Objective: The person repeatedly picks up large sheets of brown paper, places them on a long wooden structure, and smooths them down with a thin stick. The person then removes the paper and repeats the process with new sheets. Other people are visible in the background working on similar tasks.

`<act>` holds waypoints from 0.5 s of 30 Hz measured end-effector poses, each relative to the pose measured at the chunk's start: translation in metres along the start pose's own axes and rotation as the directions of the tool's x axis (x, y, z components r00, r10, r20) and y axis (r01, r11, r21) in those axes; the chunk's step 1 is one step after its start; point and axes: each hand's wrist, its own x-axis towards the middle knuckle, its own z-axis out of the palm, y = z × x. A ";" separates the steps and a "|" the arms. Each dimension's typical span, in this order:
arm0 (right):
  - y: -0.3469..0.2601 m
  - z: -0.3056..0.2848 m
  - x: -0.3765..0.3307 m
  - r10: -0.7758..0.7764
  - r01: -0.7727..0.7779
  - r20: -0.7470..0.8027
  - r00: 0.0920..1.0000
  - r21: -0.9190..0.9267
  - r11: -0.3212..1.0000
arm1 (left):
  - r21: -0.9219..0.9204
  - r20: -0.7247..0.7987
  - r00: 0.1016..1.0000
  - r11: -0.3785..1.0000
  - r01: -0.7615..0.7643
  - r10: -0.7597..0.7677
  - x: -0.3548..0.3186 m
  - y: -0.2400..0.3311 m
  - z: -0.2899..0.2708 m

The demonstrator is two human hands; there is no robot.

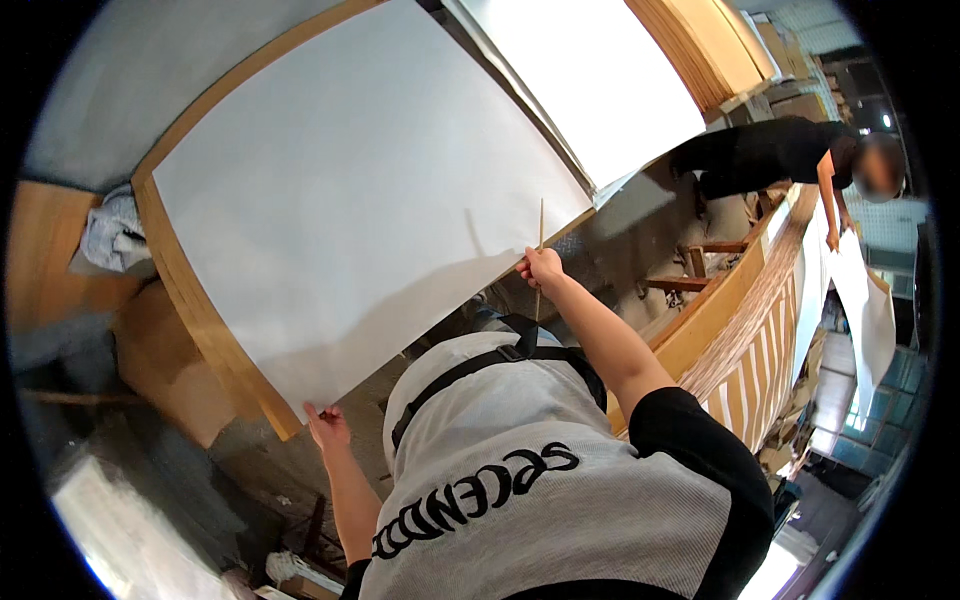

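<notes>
The left hand (328, 427) is pinching a white sheet (360, 190) by one corner (a narrow grip); the right hand (541, 268), likewise closed, is holding a thin stick (542, 222).

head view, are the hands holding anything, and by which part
Left hand: the sheet, by its near left corner. Right hand: the stick, around its middle; whether it also grips the sheet cannot be told.
</notes>
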 end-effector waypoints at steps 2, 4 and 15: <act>-0.002 0.002 -0.001 -0.033 0.032 -0.023 0.999 -0.021 0.999 | -0.005 -0.031 1.000 1.000 -0.001 0.001 0.012 -0.001 -0.012; -0.010 0.005 -0.009 -0.095 0.091 -0.074 0.993 -0.062 0.994 | -0.001 -0.080 0.997 1.000 0.005 -0.006 0.015 0.002 -0.012; 0.004 -0.005 0.003 -0.204 0.185 0.100 0.974 0.168 0.968 | -0.011 -0.032 0.998 0.998 0.060 -0.060 0.011 0.009 -0.011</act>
